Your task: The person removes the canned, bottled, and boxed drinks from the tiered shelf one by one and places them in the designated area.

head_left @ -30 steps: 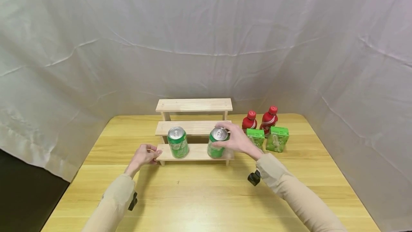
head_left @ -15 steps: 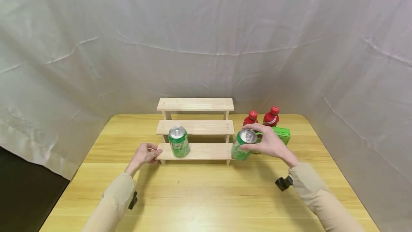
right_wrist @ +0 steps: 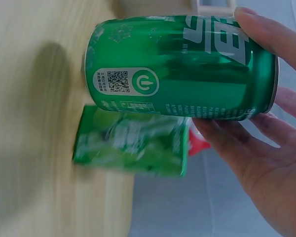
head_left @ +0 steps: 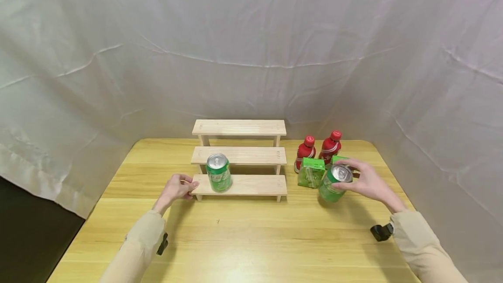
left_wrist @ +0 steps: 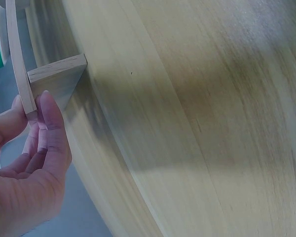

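My right hand (head_left: 371, 183) holds a green soda can (head_left: 331, 188) near its top, thumb on one side and fingers on the other. In the right wrist view the can (right_wrist: 177, 69) covers part of a green drink carton (right_wrist: 133, 140), and its shadow falls on the table apart from it. At the left end of the three-step wooden rack (head_left: 255, 184), my left hand (head_left: 177, 190) pinches the lowest board; the left wrist view shows thumb and fingers on both faces of the board (left_wrist: 19, 64). Another green soda can (head_left: 218, 176) stands upright on that step, towards its left.
Right of the rack stand two red bottles (head_left: 305, 152) at the back. A green drink carton (head_left: 311, 173) is before them, and a second carton (head_left: 339, 159) is mostly hidden behind the held can. A pale curtain (head_left: 251, 56) surrounds the wooden table (head_left: 243, 239).
My right hand has carried the can off the lowest step and to the right, in front of the cartons. The left hand keeps its place on the board.
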`<move>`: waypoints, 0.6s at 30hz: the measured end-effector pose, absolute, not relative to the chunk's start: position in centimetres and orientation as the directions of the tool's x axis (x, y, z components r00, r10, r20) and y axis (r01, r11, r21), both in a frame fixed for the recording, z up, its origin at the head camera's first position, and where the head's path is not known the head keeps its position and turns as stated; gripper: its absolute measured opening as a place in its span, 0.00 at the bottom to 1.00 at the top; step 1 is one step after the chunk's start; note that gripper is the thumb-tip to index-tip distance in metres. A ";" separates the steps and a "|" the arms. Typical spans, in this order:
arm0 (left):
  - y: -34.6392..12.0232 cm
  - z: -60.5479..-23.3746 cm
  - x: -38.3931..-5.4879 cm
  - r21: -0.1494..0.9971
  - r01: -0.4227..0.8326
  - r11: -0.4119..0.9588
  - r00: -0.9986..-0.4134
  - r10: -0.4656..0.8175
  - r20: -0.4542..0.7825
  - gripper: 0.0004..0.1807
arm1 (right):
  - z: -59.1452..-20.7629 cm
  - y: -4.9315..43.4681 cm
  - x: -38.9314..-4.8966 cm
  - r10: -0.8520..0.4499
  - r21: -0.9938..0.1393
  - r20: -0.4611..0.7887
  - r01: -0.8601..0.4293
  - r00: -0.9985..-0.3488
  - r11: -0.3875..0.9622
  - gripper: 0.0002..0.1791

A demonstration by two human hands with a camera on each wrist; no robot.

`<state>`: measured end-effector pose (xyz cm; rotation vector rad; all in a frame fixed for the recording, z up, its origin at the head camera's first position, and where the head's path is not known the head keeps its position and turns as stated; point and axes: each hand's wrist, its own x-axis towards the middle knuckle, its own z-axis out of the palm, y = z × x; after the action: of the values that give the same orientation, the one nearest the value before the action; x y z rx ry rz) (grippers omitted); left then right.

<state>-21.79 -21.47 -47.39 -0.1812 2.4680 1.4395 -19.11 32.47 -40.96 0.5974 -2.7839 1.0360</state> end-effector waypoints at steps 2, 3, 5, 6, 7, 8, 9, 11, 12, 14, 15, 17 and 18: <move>-21.4 -47.3 -21.7 0.830 -0.248 0.499 -0.954 0.024 -0.300 0.21 | -41.3 33.2 -19.0 -0.316 -0.602 0.223 -0.385 -0.922 0.700 0.33; -21.3 -47.3 -21.7 0.829 -0.247 0.502 -0.954 0.023 -0.299 0.21 | -41.4 33.5 -19.0 -0.312 -0.599 0.217 -0.378 -0.925 0.705 0.33; -21.3 -47.3 -21.7 0.829 -0.242 0.505 -0.955 0.027 -0.295 0.21 | -41.8 34.1 -19.0 -0.304 -0.594 0.212 -0.370 -0.929 0.714 0.34; -21.3 -47.4 -21.8 0.829 -0.243 0.503 -0.955 0.025 -0.295 0.21 | -41.9 34.3 -19.0 -0.301 -0.589 0.210 -0.367 -0.930 0.720 0.34; -21.4 -47.4 -21.8 0.830 -0.242 0.503 -0.955 0.027 -0.294 0.21 | -42.1 34.5 -19.0 -0.298 -0.585 0.208 -0.363 -0.932 0.725 0.34; -21.4 -47.5 -21.8 0.832 -0.242 0.500 -0.956 0.026 -0.294 0.20 | -42.2 34.7 -19.0 -0.297 -0.580 0.206 -0.361 -0.932 0.730 0.34; -21.5 -47.6 -21.9 0.833 -0.241 0.498 -0.956 0.028 -0.293 0.21 | -42.3 34.9 -19.1 -0.295 -0.573 0.204 -0.358 -0.933 0.737 0.35; -21.5 -47.6 -21.9 0.836 -0.239 0.493 -0.956 0.031 -0.292 0.21 | -42.6 35.2 -19.1 -0.296 -0.562 0.199 -0.356 -0.934 0.746 0.35; -21.5 -47.6 -21.9 0.838 -0.240 0.491 -0.956 0.030 -0.292 0.21 | -42.8 35.4 -19.2 -0.295 -0.558 0.197 -0.354 -0.935 0.750 0.35; -21.5 -47.6 -21.9 0.839 -0.240 0.488 -0.956 0.031 -0.291 0.21 | -43.1 35.6 -19.2 -0.295 -0.551 0.190 -0.351 -0.936 0.757 0.35; -21.5 -47.6 -21.9 0.838 -0.240 0.491 -0.956 0.031 -0.292 0.21 | -43.2 35.7 -19.3 -0.298 -0.546 0.187 -0.351 -0.936 0.761 0.35; -21.5 -47.6 -21.9 0.835 -0.245 0.493 -0.955 0.028 -0.296 0.21 | -43.6 35.9 -19.3 -0.293 -0.542 0.182 -0.345 -0.939 0.766 0.34; -21.5 -47.6 -21.9 0.834 -0.249 0.493 -0.954 0.024 -0.299 0.21 | -43.8 36.0 -19.4 -0.293 -0.541 0.177 -0.342 -0.940 0.769 0.34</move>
<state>-21.87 -21.47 -47.58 -0.1902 2.4696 1.4447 -19.37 36.04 -43.76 0.5171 -2.8764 0.9039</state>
